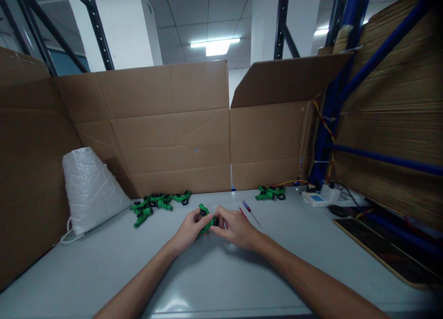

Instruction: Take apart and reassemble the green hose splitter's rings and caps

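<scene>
Toy car (204, 227), green with a black wheel, is held between both hands just above or on the middle of the desk (104, 263); the head view does not settle which. The fingers of the left hand (188, 227) are closed around its left side, while those of the right hand (237, 226) are bent in and pinching it near the black wheel. Both forearms reach in from the near edge.

Beyond the left hand, a loose cluster of green toys (157, 202) lies toward the cardboard wall (166, 139), some of them touching. Another green toy (266, 194) lies to the right, near the same wall. Just beside the right hand, a screwdriver (251, 213) with a purple handle lies slantwise next to a red tool (242, 212), partly hidden by the hand.

At the far left, a silvery white bag (92, 190) stands on the desk. On the right are a white power strip (316, 199), a blue metal frame (327, 121) and a long dark panel (384, 252) with a pale rim.
</scene>
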{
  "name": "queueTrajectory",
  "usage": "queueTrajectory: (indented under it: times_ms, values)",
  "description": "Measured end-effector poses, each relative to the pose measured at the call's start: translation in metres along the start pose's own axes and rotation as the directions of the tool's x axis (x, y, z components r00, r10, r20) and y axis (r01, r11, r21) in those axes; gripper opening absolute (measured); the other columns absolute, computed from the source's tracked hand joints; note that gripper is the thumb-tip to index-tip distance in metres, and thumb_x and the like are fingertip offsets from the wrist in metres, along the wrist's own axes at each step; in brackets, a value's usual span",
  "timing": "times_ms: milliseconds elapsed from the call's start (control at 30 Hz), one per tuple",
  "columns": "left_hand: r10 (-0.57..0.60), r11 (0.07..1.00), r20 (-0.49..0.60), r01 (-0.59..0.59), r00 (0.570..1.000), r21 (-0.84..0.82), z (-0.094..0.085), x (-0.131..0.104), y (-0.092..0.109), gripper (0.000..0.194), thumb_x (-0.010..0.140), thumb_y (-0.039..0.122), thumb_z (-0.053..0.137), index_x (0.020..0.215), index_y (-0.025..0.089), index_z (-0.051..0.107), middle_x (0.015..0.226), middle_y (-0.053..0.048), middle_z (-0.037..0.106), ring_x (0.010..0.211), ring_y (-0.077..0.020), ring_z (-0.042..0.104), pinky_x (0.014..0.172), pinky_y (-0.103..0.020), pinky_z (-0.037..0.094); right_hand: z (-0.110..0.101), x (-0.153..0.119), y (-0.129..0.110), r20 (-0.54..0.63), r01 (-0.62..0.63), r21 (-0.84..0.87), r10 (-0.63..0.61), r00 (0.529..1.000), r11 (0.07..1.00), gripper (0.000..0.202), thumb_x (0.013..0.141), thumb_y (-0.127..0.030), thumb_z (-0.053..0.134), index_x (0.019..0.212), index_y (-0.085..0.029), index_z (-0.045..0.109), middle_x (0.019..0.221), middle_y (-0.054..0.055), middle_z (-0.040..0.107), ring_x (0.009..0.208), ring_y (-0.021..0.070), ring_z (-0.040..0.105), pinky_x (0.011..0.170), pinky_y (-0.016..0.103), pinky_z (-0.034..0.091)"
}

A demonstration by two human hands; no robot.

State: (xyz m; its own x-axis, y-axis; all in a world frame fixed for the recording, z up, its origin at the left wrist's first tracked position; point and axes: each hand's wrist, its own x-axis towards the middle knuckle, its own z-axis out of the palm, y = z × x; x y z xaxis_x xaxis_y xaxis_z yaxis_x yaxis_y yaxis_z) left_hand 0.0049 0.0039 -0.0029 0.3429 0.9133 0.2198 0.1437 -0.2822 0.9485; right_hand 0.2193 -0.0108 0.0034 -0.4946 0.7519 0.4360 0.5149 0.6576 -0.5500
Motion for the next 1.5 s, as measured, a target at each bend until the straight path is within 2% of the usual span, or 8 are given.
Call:
queueTrajectory:
  times_ms: [167, 367, 467, 600, 767, 967, 1200, 1500]
  values:
    - [0.033, 0.999, 0.002, -0.033, 0.999, -0.003, 0.002, -0.002, 0.002, 0.052, 0.083, 0.065, 0.076, 0.086, 0.014, 0.066, 0.073, -0.001, 0.062, 0.068, -0.0146, 0.055, 0.062, -0.025, 0.041, 0.0, 0.0, 0.001, 0.006, -0.01, -0.053, 0.01, 1.0, 0.999, 0.033, 0.103, -0.047, 0.055, 0.083, -0.021, 0.059, 0.069, -0.001, 0.064, 0.061, 0.0147, 0.055, 0.06, 0.026, 0.031]
    - [-0.05, 0.998, -0.016, 0.049, 0.999, -0.049, 0.001, -0.001, 0.005, 0.057, 0.082, 0.069, 0.074, 0.088, 0.014, 0.065, 0.071, -0.001, 0.062, 0.06, -0.0131, 0.055, 0.056, -0.024, 0.039, -0.004, -0.001, -0.005, -0.002, 0.037, -0.026, -0.037, 0.999, 0.999, 0.026, 0.095, -0.041, 0.068, 0.109, -0.021, 0.059, 0.091, 0.002, 0.072, 0.077, 0.0174, 0.065, 0.068, 0.025, 0.037]
    - [-0.07, 0.994, 0.023, 0.072, 0.997, -0.082, 0.004, -0.002, 0.006, 0.056, 0.081, 0.069, 0.076, 0.087, 0.014, 0.065, 0.071, -0.001, 0.062, 0.059, -0.0127, 0.056, 0.057, -0.024, 0.041, -0.005, 0.0, -0.007, 0.015, 0.011, -0.107, -0.009, 1.0, 0.994, 0.02, 0.098, -0.04, 0.063, 0.098, -0.021, 0.062, 0.084, 0.002, 0.072, 0.073, 0.0175, 0.064, 0.065, 0.026, 0.034]
    - [-0.068, 0.995, 0.035, 0.07, 0.997, -0.07, 0.005, -0.002, 0.001, 0.054, 0.082, 0.066, 0.076, 0.087, 0.014, 0.063, 0.07, -0.001, 0.063, 0.059, -0.0125, 0.057, 0.056, -0.023, 0.042, -0.006, 0.0, -0.005, 0.055, -0.025, -0.187, 0.035, 0.998, 0.982, 0.032, 0.105, -0.046, 0.053, 0.089, -0.021, 0.065, 0.075, 0.003, 0.071, 0.067, 0.0176, 0.062, 0.063, 0.028, 0.031]
    - [-0.059, 0.998, 0.008, 0.06, 0.998, -0.036, 0.0, 0.001, -0.003, 0.054, 0.083, 0.067, 0.075, 0.092, 0.015, 0.063, 0.07, 0.0, 0.062, 0.057, -0.0118, 0.056, 0.053, -0.023, 0.039, -0.009, 0.0, -0.004, 0.047, 0.028, -0.104, -0.024, 0.999, 0.994, 0.028, 0.097, -0.045, 0.066, 0.112, -0.021, 0.062, 0.097, 0.004, 0.075, 0.085, 0.0198, 0.068, 0.071, 0.026, 0.038]
    - [-0.083, 0.996, 0.021, 0.083, 0.996, -0.042, 0.003, -0.003, 0.005, 0.053, 0.083, 0.066, 0.076, 0.088, 0.015, 0.061, 0.07, -0.001, 0.064, 0.058, -0.0126, 0.058, 0.055, -0.023, 0.043, -0.007, 0.002, 0.001, 0.075, -0.005, -0.177, 0.018, 0.997, 0.984, 0.033, 0.105, -0.048, 0.054, 0.091, -0.021, 0.067, 0.083, 0.004, 0.073, 0.075, 0.0186, 0.064, 0.07, 0.027, 0.036]
    - [-0.059, 0.998, -0.027, 0.058, 0.998, -0.025, 0.0, -0.002, 0.002, 0.052, 0.086, 0.066, 0.073, 0.091, 0.016, 0.059, 0.07, 0.0, 0.065, 0.057, -0.0128, 0.06, 0.051, -0.022, 0.041, -0.011, 0.001, 0.003, 0.032, 0.054, -0.054, -0.053, 0.998, 0.997, 0.027, 0.095, -0.045, 0.07, 0.108, -0.022, 0.062, 0.097, 0.003, 0.072, 0.083, 0.0185, 0.065, 0.073, 0.026, 0.039]
    - [-0.092, 0.995, -0.006, 0.092, 0.996, -0.038, 0.002, -0.001, -0.003, 0.053, 0.085, 0.066, 0.074, 0.094, 0.017, 0.056, 0.071, -0.001, 0.069, 0.054, -0.0121, 0.061, 0.05, -0.021, 0.044, -0.006, 0.001, 0.009, 0.103, 0.041, -0.111, -0.029, 0.994, 0.993, 0.027, 0.105, -0.046, 0.054, 0.096, -0.022, 0.064, 0.084, 0.001, 0.071, 0.075, 0.0173, 0.064, 0.068, 0.026, 0.035]
